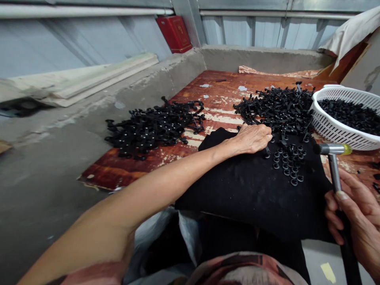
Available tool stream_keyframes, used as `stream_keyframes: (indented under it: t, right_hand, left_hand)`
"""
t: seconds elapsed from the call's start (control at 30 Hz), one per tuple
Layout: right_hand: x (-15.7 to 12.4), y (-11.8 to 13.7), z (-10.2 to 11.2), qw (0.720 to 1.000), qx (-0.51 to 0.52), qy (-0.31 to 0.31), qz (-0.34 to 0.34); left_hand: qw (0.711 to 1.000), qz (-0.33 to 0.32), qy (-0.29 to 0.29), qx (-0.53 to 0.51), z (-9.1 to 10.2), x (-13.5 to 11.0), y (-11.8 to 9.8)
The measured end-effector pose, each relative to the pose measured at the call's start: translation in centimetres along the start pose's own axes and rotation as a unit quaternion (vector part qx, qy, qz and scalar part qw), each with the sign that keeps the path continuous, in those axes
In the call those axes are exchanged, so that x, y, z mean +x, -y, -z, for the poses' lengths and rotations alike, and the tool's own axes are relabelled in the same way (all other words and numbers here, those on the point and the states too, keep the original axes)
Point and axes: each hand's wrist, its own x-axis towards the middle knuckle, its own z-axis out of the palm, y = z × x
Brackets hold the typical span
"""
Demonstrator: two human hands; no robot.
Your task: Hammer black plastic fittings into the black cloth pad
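Note:
My right hand (356,213) is wrapped round the handle of a mallet (335,174), which stands upright with one black face and one yellow face. My left hand (253,138) reaches across a black cloth (246,182), its fingers pinched together over a small black part (267,152) that shows below the fingertips. How much of that part lies in the grip is hidden. Beside it, several small round black caps (285,160) lie in rough rows on the cloth. Just beyond the left hand is a heap of black strap-like pieces with round ends (279,107).
Another heap of the black pieces (148,126) lies at the left of the worn red-brown board (216,93). A white slotted basket (341,126) at the right holds many small black parts. Low concrete edges (261,55) border the board, and a red box (175,35) stands in the corner.

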Motion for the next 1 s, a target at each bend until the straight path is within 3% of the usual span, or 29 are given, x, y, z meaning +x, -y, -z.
stream_keyframes:
  t: [0.27, 0.43, 0.53, 0.67, 0.77, 0.83, 1.0]
  right_hand:
    - [0.1, -0.3, 0.5, 1.000, 0.001, 0.018, -0.005]
    - [0.4, 0.4, 0.0, 0.990, -0.131, 0.046, 0.018]
    - [1.6, 1.1, -0.9, 0.951, -0.270, 0.074, 0.130]
    - [4.4, 1.8, -2.3, 0.860, -0.387, 0.077, 0.325]
    - [6.3, 1.8, -3.2, 0.800, -0.449, 0.079, 0.390]
    - [7.1, 1.5, -3.6, 0.787, -0.468, 0.090, 0.392]
    - [7.6, 1.3, -3.6, 0.786, -0.469, 0.116, 0.385]
  left_hand:
    - [0.998, -0.027, -0.011, 0.051, -0.7, 0.0, 0.5]
    - [0.991, -0.028, -0.061, 0.114, -2.3, 0.6, 1.0]
    - [0.989, -0.011, -0.078, 0.124, -2.6, 0.7, 0.6]
    - [0.991, 0.020, -0.081, 0.100, -2.4, 0.5, -0.1]
    - [0.993, 0.024, -0.083, 0.083, -2.4, 0.5, -0.1]
    - [0.993, 0.018, -0.090, 0.079, -2.6, 0.6, 0.1]
    - [0.994, 0.009, -0.091, 0.067, -2.9, 0.8, 0.6]
